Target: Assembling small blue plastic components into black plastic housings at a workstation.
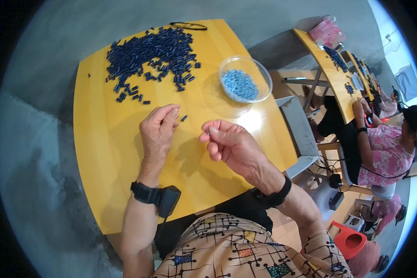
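Note:
My left hand is closed above the middle of the yellow table, thumb against curled fingers; whatever it may hold is hidden. Beside its fingertips, a single dark cylinder-shaped piece lies on the tabletop. My right hand pinches a tiny shiny piece between thumb and index finger, too small to name. Toward the far left spreads a heap of short dark blue cylinder-shaped pieces. Beyond my right hand stands a round clear plastic tub, with many small shiny bluish-silver pieces inside.
Dark-framed glasses lie at the far edge of the yellow table. A grey wall rises on the left and behind. To the right, a person in a pink patterned top sits at another table. A red stool stands lower right.

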A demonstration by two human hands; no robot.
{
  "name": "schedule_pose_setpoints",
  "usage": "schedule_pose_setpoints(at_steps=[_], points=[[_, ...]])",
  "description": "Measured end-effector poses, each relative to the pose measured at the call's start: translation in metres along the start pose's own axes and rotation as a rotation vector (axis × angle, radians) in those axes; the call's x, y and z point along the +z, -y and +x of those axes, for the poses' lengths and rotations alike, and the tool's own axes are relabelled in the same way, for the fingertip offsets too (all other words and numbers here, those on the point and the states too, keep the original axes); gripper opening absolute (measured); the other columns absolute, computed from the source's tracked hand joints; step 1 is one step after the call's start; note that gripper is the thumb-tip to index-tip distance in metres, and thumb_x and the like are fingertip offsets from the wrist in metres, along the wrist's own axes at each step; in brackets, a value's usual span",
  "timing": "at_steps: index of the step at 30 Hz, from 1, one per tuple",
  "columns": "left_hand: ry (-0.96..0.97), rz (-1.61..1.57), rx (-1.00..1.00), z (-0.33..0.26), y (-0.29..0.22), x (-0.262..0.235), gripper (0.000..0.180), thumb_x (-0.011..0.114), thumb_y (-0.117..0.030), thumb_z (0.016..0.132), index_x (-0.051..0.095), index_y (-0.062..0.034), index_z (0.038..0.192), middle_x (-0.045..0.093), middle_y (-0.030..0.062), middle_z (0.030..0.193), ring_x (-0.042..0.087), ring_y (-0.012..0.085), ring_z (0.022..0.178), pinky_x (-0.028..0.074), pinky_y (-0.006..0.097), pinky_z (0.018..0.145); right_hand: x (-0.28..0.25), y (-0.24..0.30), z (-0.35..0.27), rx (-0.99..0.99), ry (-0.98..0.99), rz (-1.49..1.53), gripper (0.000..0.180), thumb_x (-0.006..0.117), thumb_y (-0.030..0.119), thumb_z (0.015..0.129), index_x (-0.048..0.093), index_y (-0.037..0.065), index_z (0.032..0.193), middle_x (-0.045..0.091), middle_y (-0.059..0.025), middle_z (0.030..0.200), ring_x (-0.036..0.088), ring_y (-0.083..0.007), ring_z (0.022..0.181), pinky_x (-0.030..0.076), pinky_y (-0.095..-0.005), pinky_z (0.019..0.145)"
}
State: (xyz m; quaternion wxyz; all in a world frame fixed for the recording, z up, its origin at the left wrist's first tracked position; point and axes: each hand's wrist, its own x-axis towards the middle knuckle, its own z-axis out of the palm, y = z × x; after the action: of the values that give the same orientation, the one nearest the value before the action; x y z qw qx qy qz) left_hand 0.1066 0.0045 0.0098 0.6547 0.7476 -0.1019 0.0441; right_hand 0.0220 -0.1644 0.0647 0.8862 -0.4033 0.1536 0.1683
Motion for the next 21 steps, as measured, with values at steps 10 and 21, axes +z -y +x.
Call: schedule_pose_setpoints(at_steps=[10, 21], points=[[0.027, -0.053, -0.001, -0.001, 0.003, -0.004, 0.014, 0.062, -0.011, 0.090, 0.068, -0.0013, 0.098, 0.064, 0.0025, 0.077, 0.057, 0.0071, 0.063, 0.047, 0.021, 0.056, -0.013, -0.007, 0.045, -0.136, -0.029, -0.022, 0.013, 0.052, 0.014, 0.096, 0.057, 0.003, 0.102, 0.067, -0.0084, 0.091, 0.059, -0.0105, 0.061, 0.047, -0.0224, 0.054], [0.109, 0.023, 0.165, -0.001, -0.003, -0.006, 0.008, 0.067, -0.006, 0.083, 0.068, -0.0002, 0.089, 0.063, 0.0044, 0.077, 0.058, 0.0098, 0.068, 0.046, 0.022, 0.059, -0.016, -0.007, 0.035, -0.220, -0.100, -0.220, 0.009, 0.056, 0.014, 0.093, 0.060, 0.006, 0.094, 0.062, -0.0030, 0.083, 0.052, -0.0072, 0.060, 0.043, -0.0208, 0.055]])
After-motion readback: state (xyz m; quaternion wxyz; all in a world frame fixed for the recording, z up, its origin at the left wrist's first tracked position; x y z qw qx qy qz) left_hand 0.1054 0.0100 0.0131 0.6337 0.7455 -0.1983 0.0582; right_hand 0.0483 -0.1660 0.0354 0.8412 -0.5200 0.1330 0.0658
